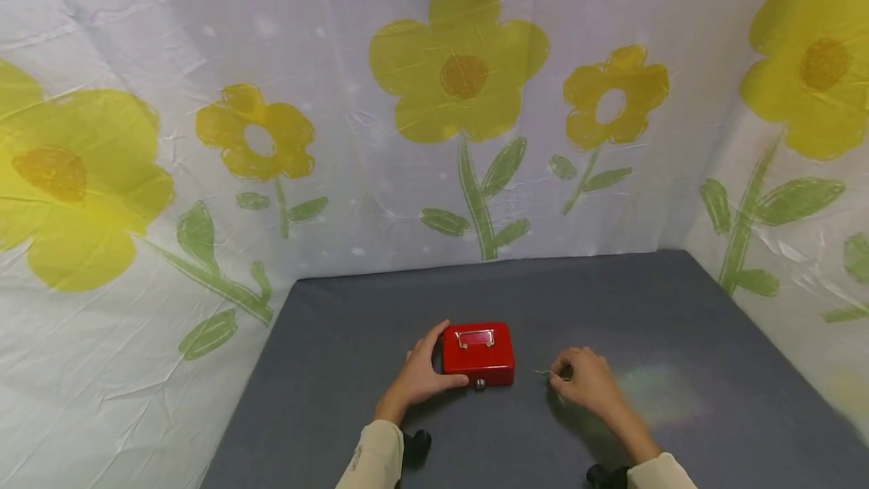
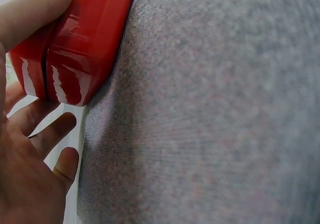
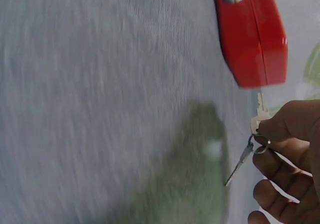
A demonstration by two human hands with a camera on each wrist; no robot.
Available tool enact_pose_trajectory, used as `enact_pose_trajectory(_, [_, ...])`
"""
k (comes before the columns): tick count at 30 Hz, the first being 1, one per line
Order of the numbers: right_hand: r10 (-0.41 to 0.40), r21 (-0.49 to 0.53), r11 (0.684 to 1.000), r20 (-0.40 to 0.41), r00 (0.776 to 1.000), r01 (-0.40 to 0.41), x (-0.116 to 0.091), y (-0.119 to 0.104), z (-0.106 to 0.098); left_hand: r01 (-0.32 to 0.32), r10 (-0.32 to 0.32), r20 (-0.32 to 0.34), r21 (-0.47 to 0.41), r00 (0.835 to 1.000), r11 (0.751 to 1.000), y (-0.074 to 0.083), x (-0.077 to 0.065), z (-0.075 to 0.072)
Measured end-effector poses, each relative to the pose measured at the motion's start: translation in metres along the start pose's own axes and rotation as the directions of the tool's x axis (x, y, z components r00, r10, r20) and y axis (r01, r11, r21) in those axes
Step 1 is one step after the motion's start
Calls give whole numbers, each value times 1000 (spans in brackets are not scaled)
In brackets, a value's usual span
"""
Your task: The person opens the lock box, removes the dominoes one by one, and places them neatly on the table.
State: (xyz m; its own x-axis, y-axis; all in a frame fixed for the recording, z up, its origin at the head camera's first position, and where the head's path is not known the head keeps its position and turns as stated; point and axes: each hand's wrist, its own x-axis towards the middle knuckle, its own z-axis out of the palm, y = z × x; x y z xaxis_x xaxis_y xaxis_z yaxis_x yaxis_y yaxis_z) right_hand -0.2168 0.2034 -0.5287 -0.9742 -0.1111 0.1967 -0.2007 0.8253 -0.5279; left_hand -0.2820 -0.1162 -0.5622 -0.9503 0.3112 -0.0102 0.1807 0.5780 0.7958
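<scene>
A small red cash box (image 1: 478,359) lies on the dark grey table with its lid down and its silver carry handle (image 1: 477,338) folded flat. A round silver lock (image 1: 480,384) sits on its front side. My left hand (image 1: 422,374) grips the box's left end, thumb at the front and a finger reaching the back corner. To the right of the box, my right hand (image 1: 589,382) pinches a key (image 3: 259,121) between thumb and finger, its blade pointing toward the box and apart from it. A second key (image 3: 242,160) dangles from the same ring (image 3: 263,148).
The grey cloth-covered table (image 1: 679,308) stretches around the box on all sides. White sheets with painted yellow flowers (image 1: 465,74) hang behind the table and along its sides. Dark wrist devices (image 1: 417,447) sit below both hands.
</scene>
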Motion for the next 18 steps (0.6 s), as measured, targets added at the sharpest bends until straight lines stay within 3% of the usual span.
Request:
enact_pose_trajectory(6, [-65,148,987,-3,998,65,0,-14,14,-10,10,3,-26,1000,1000,0,4,-1])
enact_pose_trajectory(12, [-153,329,937,90,984,115,1,-23,27,-13,14,10,-90,1000,996,1,6,0])
enact_pose_trajectory(15, [-171,312,942,126,977,125,1,-27,32,-15,16,9,-110,1000,994,2,6,0])
enact_pose_trajectory(18, [-169,227,964,131,977,136,1,-30,35,-11,12,6,-131,1000,991,3,6,0])
